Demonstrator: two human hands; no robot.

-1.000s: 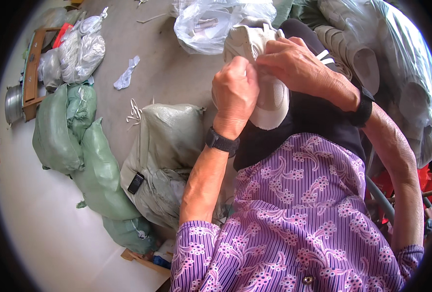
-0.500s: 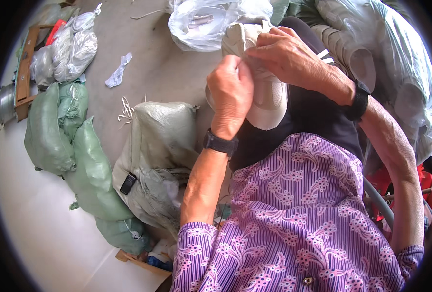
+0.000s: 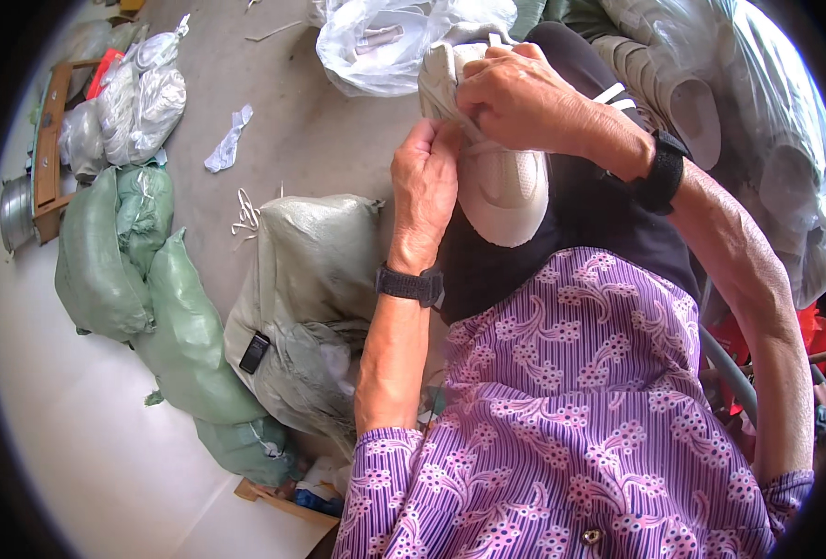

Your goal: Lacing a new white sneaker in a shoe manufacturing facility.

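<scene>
A cream-white lace-up shoe (image 3: 503, 194) rests on my dark-trousered lap, its rounded toe pointing toward me. At the lacing edge, on the shoe's left side, my left hand (image 3: 425, 177) is closed in a pinch. Above the shoe's throat, my right hand (image 3: 525, 98) has its fingers curled down at the lacing. A white shoelace (image 3: 609, 94) sticks out to the right behind that hand. What lies right between the fingertips is mostly hidden.
On the right, clear plastic (image 3: 771, 102) wraps several pale shoes, with one sole (image 3: 692, 121) showing. Ahead lies an open plastic bag (image 3: 366, 51). Green sacks (image 3: 189, 326) and a pale sack (image 3: 320, 247) with a small black device (image 3: 255, 353) are at left.
My left hand has gone from a fist over the shoe's side to a pinch at the lacing edge, a little lower and left. My right hand has shifted slightly left, its fingers more curled.
</scene>
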